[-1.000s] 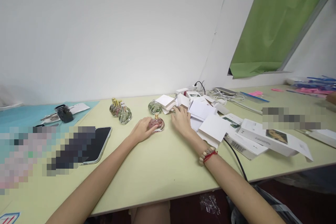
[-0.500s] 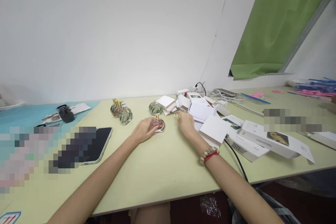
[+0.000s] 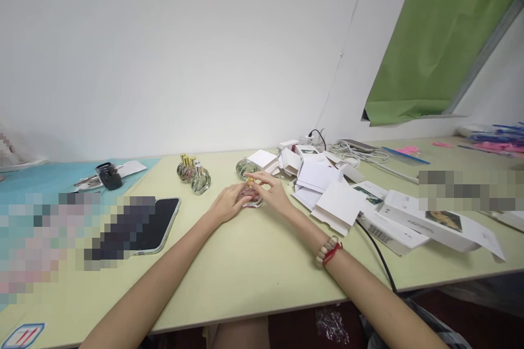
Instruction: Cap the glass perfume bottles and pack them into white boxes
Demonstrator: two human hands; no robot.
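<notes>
- Change: right hand (image 3: pixel 273 193) has moved left, away from the boxes (image 3: pixel 338 204), to the top of the pink bottle (image 3: pixel 252 197)
- Meaning, as judged: both hands now serve one bottle – left steadies, right attends to the top
- Left hand (image 3: pixel 226 204): curled against the bottle's left side, thumb on the near side
- Right hand: fingers bent in at the gold top (image 3: pixel 250 180) – cannot tell if they pinch it
- Place: bottle on the table, near side of the green bottle (image 3: pixel 245 167), left of the boxes
- Pointing: looks upright, gold top up; body's long axis seems left–right, partly hidden by fingers
</notes>
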